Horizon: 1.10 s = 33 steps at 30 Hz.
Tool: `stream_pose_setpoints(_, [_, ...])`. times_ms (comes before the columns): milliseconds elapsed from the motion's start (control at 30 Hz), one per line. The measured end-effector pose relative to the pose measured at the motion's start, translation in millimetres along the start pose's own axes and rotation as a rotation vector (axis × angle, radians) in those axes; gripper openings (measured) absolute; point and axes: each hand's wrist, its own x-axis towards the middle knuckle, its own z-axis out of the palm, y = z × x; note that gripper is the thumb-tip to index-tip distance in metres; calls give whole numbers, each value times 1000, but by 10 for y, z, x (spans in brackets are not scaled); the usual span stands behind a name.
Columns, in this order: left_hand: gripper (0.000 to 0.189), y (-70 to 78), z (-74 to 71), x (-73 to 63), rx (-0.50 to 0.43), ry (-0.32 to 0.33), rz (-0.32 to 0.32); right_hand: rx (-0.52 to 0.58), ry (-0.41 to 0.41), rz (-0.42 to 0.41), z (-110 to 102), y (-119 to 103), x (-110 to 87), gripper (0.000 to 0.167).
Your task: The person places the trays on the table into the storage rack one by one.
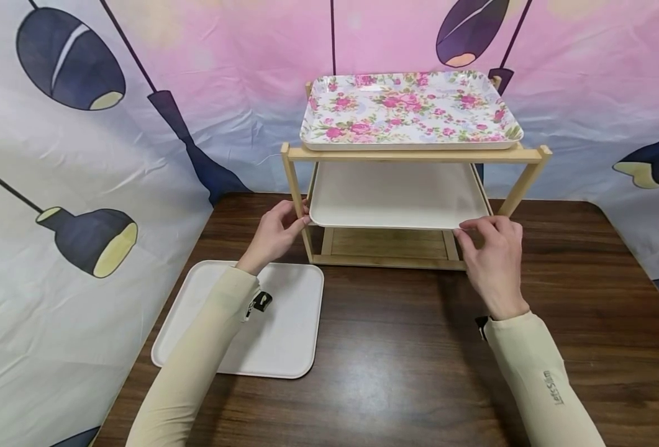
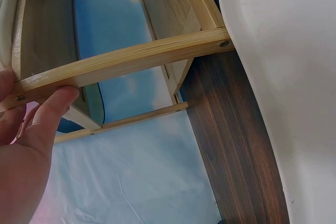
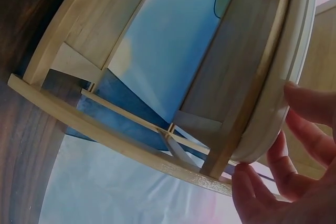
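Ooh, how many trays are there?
3: the flowery tray on top of the wooden rack, the plain white tray below it, and a third tray on the table to the left. Any stacked underneath would be hidden.

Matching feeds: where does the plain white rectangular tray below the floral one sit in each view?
Head: the plain white rectangular tray is right of centre, between the left hand and right hand.
Left wrist: seemingly just a pale strip at the upper-left edge.
Right wrist: its rim runs down the right side.
Shared landmark: the light-coloured wooden rack.
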Motion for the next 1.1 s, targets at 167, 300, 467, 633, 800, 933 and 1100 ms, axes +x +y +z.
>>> stream_pose_setpoints(167, [22, -8, 12, -1, -22, 5, 2, -3, 11, 5, 46, 9, 43, 13])
stream_pose_setpoints(300, [21, -1, 15, -6, -17, 8, 2, -13, 17, 7, 74, 15, 67, 13])
stream_pose_setpoints(467, [22, 14, 8, -7, -17, 10, 5, -32, 16, 21, 95, 13, 96, 12])
stream_pose_setpoints(633, [21, 8, 9, -6, -21, 11, 5, -61, 13, 42, 108, -1, 119, 13])
stream_pose_setpoints(800, [22, 2, 11, -11, -18, 11, -5, -79, 8, 65, 120, -13, 129, 15])
stream_pose_setpoints(933, [22, 1, 12, -11, -24, 9, -9, -85, 6, 74, 125, -12, 129, 16])
stream_pose_setpoints(1100, [23, 5, 13, -5, -26, 6, -7, -84, 9, 78, 134, -5, 133, 16])
